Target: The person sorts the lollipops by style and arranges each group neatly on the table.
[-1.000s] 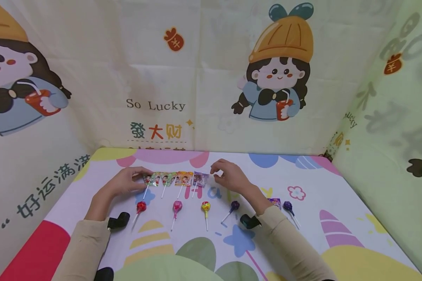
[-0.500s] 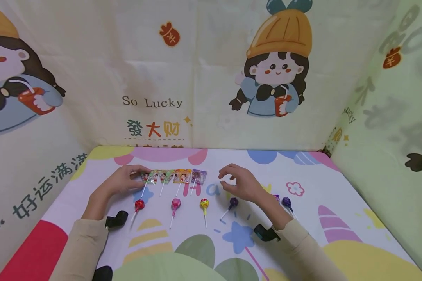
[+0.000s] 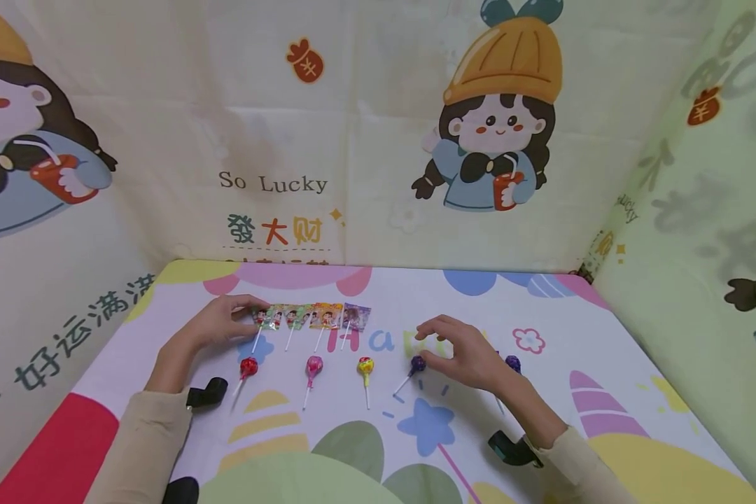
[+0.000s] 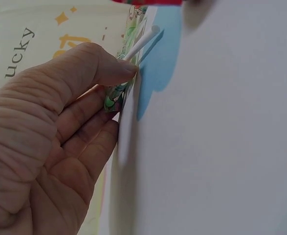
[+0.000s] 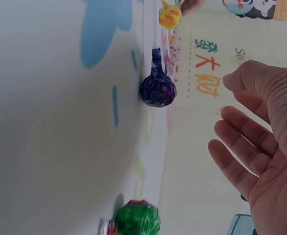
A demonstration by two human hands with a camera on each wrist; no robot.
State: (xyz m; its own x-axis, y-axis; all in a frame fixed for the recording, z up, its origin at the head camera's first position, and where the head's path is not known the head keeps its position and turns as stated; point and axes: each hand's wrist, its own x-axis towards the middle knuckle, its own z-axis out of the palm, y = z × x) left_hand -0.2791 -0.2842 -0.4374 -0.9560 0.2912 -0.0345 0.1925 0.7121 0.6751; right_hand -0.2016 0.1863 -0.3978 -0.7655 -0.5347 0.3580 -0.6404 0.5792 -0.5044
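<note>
Drew the right hand [image 3: 469, 353], with fingers loosely parted and empty, back and rightward, close to but apart from the dark purple lollipop [image 3: 418, 364]; seemingly left the row of flat-wrapped lollipops [image 3: 297, 316] to the left hand [image 3: 220, 325]. Kept its fingers pinching the leftmost green-wrapped lollipop [image 3: 274, 317], with the row, unshifted, rightward of them on the tabletop [image 3: 579, 336].

The left hand [image 3: 217, 323] pinches a flat candy [image 3: 276, 318], beside three other candies [image 3: 326, 317]. The right hand [image 3: 463, 353] is near a purple lollipop [image 3: 418, 364].
</note>
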